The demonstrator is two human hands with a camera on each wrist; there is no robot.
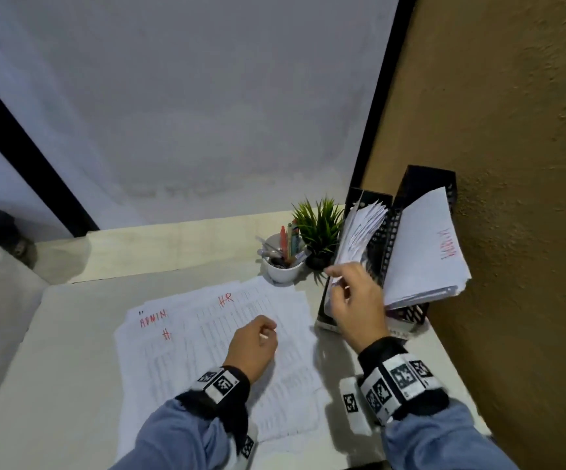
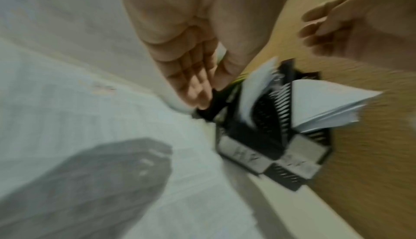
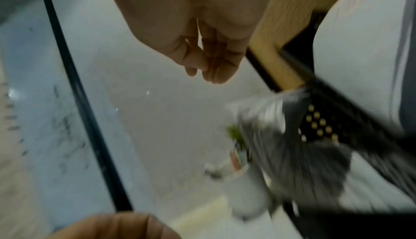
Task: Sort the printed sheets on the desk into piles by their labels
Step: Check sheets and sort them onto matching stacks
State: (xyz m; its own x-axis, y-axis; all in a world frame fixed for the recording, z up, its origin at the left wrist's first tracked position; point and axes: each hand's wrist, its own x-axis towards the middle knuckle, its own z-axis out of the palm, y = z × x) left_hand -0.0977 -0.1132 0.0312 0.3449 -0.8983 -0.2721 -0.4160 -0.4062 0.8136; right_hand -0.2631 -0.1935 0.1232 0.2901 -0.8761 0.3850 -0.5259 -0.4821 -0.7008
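My left hand (image 1: pixel 252 346), fingers loosely curled, rests on printed sheets (image 1: pixel 227 347) running lengthwise away across the counter (image 1: pixel 54 368); my right hand (image 1: pixel 354 300), fingers relaxed, hovers beside the holder's (image 1: pixel 381 245) upright papers (image 1: pixel 359 232).

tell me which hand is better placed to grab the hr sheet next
Left, likely. The left hand hovers over the HR sheet, fingers loosely curled, holding nothing. The right hand is off at the black file trays.

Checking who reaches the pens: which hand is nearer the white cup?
Right. The right hand is just beside the cup, at the file tray. The left hand lies lower, over the sheets.
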